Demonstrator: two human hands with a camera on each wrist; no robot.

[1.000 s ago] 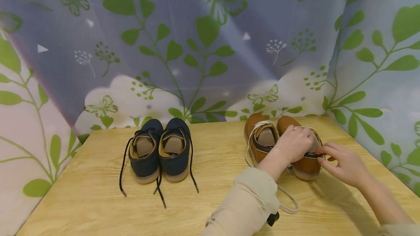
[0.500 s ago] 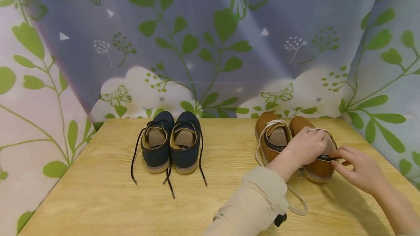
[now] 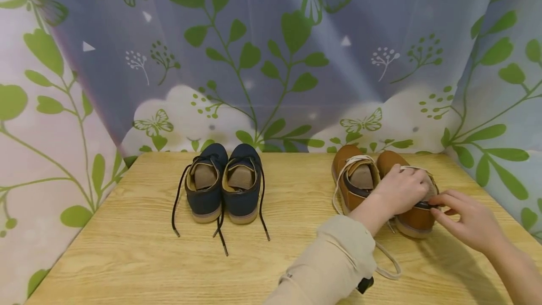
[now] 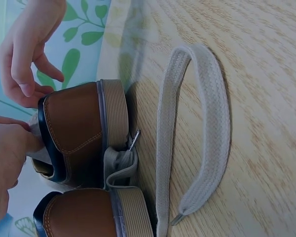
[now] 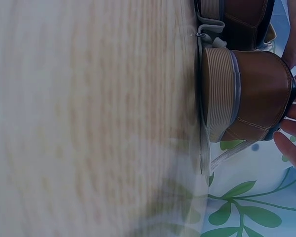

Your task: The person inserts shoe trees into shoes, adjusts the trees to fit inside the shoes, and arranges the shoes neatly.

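On the right of the table stands a pair of brown lace-up shoes, the left brown shoe (image 3: 348, 196) and the right brown shoe (image 3: 412, 222). My left hand (image 3: 400, 193) reaches over the right shoe's opening, its curled fingers gripping the grey-brown stuffing (image 4: 35, 129) inside; the fingertips are partly hidden. At the heel, my right hand (image 3: 467, 222) pinches the dark collar (image 5: 292, 96) between thumb and fingers. A flat cream lace (image 4: 212, 113) trails from the shoes onto the table.
A pair of navy shoes (image 3: 242, 201) with loose black laces and similar stuffing stands left on the wooden table (image 3: 169, 272). Printed cloth (image 3: 271, 60) with leaves and butterflies rises behind and at both sides. A small black object (image 3: 365, 285) shows by the left sleeve.
The head view has shifted, so the shoes and hands appear further right. Both hands stay at the right brown shoe in nearly the same pose.
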